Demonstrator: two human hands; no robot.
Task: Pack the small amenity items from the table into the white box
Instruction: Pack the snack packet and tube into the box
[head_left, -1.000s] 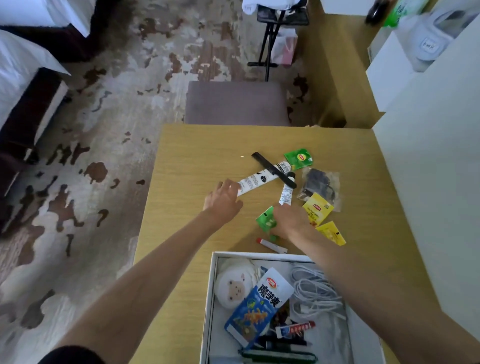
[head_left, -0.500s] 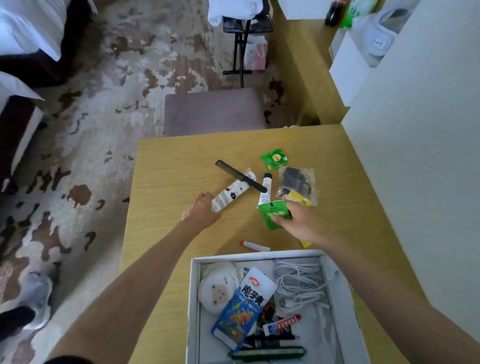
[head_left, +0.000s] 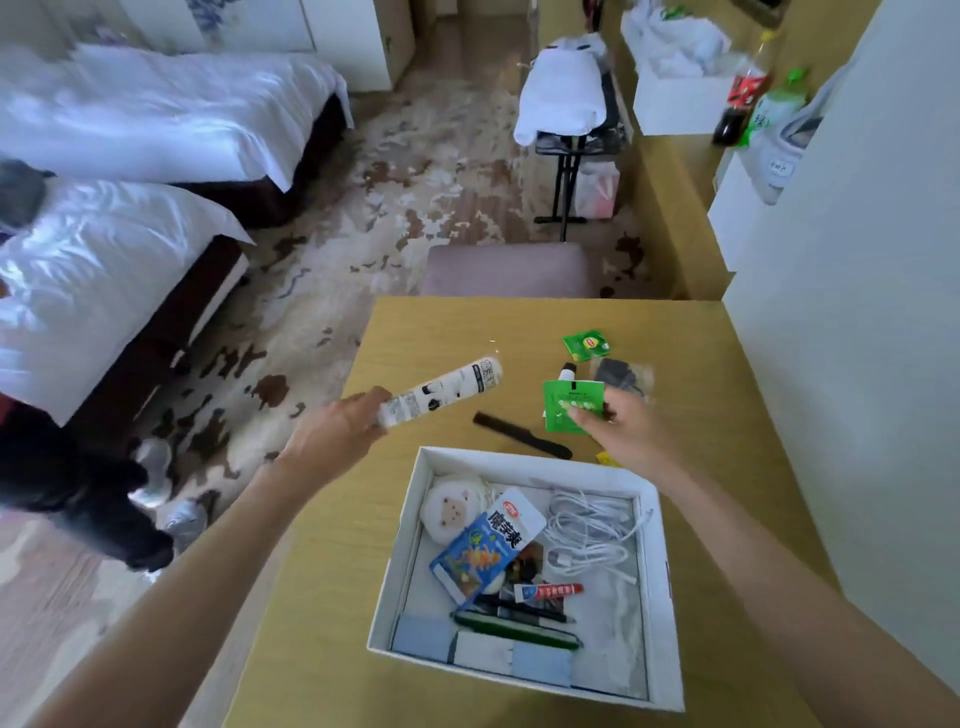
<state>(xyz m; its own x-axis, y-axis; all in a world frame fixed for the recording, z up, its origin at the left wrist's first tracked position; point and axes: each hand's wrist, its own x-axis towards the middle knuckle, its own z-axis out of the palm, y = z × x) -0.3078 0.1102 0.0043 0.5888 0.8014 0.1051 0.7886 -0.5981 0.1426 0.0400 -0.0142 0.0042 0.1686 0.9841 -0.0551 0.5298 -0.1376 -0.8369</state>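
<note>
Desk first, since it carries everything. The white box sits on it open-topped, just below both hands, so whatever gets lifted only has a short trip. It already holds a cable, a snack pouch and smaller bits we can't sort out.

Our left hand has its fingers curled round one end of the white tube, which points up and away from that hand, clear of the desk. We reckon the end grip makes it easy to swing it over the box. Our right hand pinches the green sachet by a lower corner, also lifted, probably so two things go in at once.

The black comb lies flat between the hands, just past the box's far wall. Beyond the right hand are a green tea packet, a dark thing in a clear bag that we can't identify, and a little tube mostly hidden behind the sachet. A yellow sliver peeks out under the right wrist, with the rest covered. The print on the white tube is too blurry to read.
</note>
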